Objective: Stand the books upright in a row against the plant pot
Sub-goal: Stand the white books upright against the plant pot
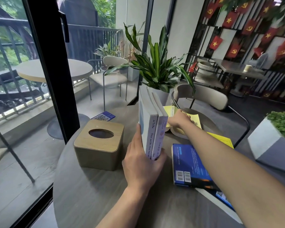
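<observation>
Head view: left hand (pixel 142 163) clamped around 2 upright books (pixel 152 129), spines handwritten, wording unreadable, far ends toward plant pot (pixel 162 96). Right hand (pixel 179 120) beyond them, fingers closed on yellow book (pixel 195 120). Under right forearm, blue book (pixel 190 163) flat on surface (pixel 92 195), 2 barcodes showing. Left of left hand, wooden tissue box (pixel 99 143); beyond, QR-code card (pixel 104 117).

Single head-worn wide-angle view, looking forward and down, close over the round table (pixel 92 195), window at left
</observation>
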`<state>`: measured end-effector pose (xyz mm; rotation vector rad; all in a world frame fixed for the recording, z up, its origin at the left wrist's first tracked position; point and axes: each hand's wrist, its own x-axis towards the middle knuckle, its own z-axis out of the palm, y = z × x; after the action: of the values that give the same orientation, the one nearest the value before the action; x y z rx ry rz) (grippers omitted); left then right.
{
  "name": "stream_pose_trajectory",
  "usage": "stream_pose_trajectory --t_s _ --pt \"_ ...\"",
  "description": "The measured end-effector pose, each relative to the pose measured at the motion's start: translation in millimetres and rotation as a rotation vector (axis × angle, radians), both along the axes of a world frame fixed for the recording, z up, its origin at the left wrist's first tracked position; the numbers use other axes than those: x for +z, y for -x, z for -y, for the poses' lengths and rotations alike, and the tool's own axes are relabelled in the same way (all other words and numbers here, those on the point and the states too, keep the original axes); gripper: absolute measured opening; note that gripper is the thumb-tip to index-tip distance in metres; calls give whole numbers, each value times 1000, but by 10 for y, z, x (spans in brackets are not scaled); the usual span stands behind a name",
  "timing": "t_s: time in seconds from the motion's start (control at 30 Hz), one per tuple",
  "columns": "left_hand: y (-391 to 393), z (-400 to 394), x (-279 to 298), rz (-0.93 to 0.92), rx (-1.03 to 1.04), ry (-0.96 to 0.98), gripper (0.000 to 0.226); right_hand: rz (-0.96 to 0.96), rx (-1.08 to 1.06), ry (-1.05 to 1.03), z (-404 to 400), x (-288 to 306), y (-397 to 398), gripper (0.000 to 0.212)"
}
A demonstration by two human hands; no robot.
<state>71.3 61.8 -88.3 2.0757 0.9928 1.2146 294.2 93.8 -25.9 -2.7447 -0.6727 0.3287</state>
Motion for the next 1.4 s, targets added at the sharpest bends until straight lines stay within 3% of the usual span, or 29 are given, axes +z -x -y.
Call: stream_pose_trajectory --t_s 0.1,0.23,0.47,0.6,0.7,0.83,1.13,1.4 --pt "-8 -5 0 7 4 8 88 -13 -12 33 -141 -2 -41 93" --pt "-1 -7 18 20 -2 18 89 -40 -93 22 -291 -38 -35 61" --pt "20 5 44 32 -24 49 90 -58 -139 -111 -310 1 129 53" --pt "28 22 72 38 -16 54 95 -24 -161 -171 -222 43 222 35" --pt "42 35 93 39 -24 69 97 -57 -189 -269 -85 54 295 34" --pt "72 56 123 47 -36 88 98 83 -167 -350 182 58 435 29" --pt "150 126 178 52 -78 106 96 207 -77 -770 739 254 946 21" --pt "201 160 221 -7 -136 115 98 -23 21 -945 956 288 1351 34"
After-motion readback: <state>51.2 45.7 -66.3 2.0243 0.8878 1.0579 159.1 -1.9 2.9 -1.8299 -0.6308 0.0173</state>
